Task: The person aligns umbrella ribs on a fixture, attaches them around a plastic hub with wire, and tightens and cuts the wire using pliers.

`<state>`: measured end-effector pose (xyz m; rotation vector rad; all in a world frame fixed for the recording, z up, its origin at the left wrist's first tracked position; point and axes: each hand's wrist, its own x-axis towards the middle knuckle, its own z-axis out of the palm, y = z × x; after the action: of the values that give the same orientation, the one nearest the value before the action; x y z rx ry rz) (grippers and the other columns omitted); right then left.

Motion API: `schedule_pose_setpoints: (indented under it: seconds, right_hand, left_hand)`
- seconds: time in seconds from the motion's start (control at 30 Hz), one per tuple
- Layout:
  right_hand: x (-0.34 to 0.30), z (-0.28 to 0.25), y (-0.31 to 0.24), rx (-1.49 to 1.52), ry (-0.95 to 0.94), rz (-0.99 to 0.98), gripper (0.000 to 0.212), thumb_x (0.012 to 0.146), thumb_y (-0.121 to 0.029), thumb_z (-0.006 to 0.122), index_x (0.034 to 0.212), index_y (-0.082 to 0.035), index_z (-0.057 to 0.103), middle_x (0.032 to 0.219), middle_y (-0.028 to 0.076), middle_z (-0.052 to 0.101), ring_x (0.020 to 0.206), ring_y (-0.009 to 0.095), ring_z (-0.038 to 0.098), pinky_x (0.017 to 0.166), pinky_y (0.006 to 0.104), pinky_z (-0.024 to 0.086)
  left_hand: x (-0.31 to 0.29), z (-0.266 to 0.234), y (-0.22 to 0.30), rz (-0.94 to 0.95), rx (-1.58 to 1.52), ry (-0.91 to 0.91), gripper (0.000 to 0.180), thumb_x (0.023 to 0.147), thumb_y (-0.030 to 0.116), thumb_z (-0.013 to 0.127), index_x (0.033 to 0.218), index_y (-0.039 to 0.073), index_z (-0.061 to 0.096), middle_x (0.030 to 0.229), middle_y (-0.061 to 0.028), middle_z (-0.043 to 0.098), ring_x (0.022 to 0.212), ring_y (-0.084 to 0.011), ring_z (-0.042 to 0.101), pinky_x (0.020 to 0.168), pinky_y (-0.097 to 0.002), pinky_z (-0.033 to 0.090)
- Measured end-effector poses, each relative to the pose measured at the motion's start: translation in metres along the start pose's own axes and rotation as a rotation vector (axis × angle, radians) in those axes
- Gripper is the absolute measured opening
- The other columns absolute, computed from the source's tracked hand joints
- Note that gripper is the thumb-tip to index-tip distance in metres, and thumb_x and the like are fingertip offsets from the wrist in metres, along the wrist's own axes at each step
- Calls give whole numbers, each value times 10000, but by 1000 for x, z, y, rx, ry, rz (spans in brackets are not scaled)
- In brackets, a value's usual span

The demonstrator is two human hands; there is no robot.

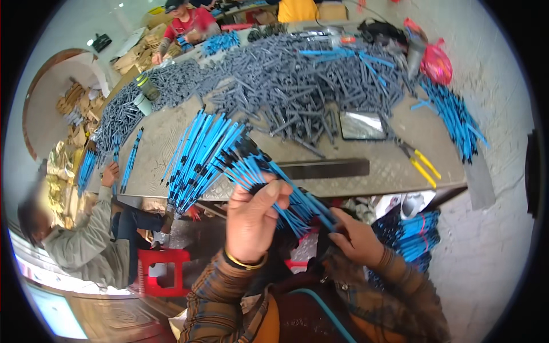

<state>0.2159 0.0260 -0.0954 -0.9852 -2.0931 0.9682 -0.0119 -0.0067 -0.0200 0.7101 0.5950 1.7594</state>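
Note:
My left hand (pixel 254 211) is closed around a bundle of thin blue rods with black fittings (pixel 246 171), fanned out above the near table edge. Thumb and fingertips press together at the front of the bundle. To its right my right hand (pixel 357 237) grips the lower end of a longer blue rod (pixel 309 200), which slants up along the bundle's right side. On the table just left of the bundle lies a spread pile of similar blue rods with black parts (pixel 203 148), its lower ends over the edge.
A heap of dark grey tubular pieces (pixel 286 80) covers the table's far part. Nearer lie a dark bar (pixel 326 168), a phone-like flat device (pixel 363 126) and yellow-handled pliers (pixel 423 166). More blue rods (pixel 454 114) lie right. Co-workers sit left (pixel 86 246) and far (pixel 186 28); a red stool (pixel 163 271) stands lower left.

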Motion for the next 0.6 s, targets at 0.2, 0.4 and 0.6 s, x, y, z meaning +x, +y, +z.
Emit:
schedule_pose_setpoints:
  seconds: [0.2, 0.4, 0.6]
  right_hand:
    - [32, -18, 27, 29, -373, -292, 446, 787, -252, 621, 1158, -38, 499, 898, 135, 583, 817, 306, 570, 706, 367, 459]
    - [79, 5, 34, 142, -235, -595, 699, 730, -401, 673, 1236, 9, 419, 1147, 201, 481, 1034, 359, 489, 883, 402, 403]
    - [109, 38, 9, 253, -264, -818, 851, 714, -494, 658, 1301, 29, 331, 1264, 224, 394, 1127, 371, 429, 959, 428, 337]
  left_hand:
    - [1, -38, 8, -260, 262, -340, 125, 851, 84, 568, 968, 38, 574, 976, -161, 633, 892, -264, 614, 813, -373, 475]
    - [10, -71, 4, -445, 377, -331, 189, 848, 102, 572, 1019, 31, 537, 1021, -172, 602, 927, -268, 598, 819, -388, 473]
    - [14, -87, 22, -529, 464, -391, 271, 844, 124, 577, 1081, 23, 493, 1076, -185, 565, 970, -272, 578, 826, -406, 469]
